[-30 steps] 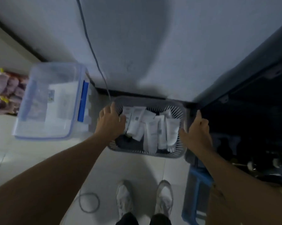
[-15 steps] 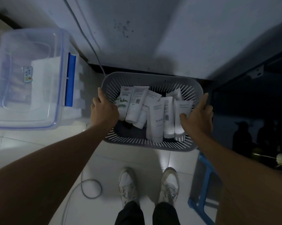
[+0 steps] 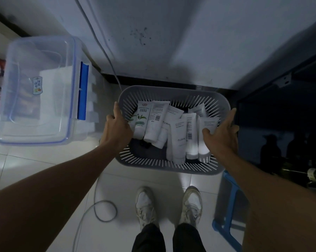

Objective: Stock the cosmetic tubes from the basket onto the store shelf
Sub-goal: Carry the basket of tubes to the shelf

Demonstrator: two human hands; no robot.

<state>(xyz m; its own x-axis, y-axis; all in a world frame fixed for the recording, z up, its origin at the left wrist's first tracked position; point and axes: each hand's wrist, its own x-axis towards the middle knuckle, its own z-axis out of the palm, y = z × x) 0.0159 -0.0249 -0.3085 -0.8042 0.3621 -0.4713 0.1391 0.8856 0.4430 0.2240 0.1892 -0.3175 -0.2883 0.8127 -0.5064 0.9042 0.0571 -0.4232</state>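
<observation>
Cosmetic tubes (image 3: 179, 140) lay in basket (image 3: 171, 168); L hand (image 3: 117, 130) & R hand (image 3: 221, 137) fingers clamped on its side rims.

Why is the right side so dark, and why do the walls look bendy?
Head view: the room is dim, so the right side sinks into shadow; light catches the tubes in the basket and the floor tiles; the wide-angle lens curves the wall.
</observation>
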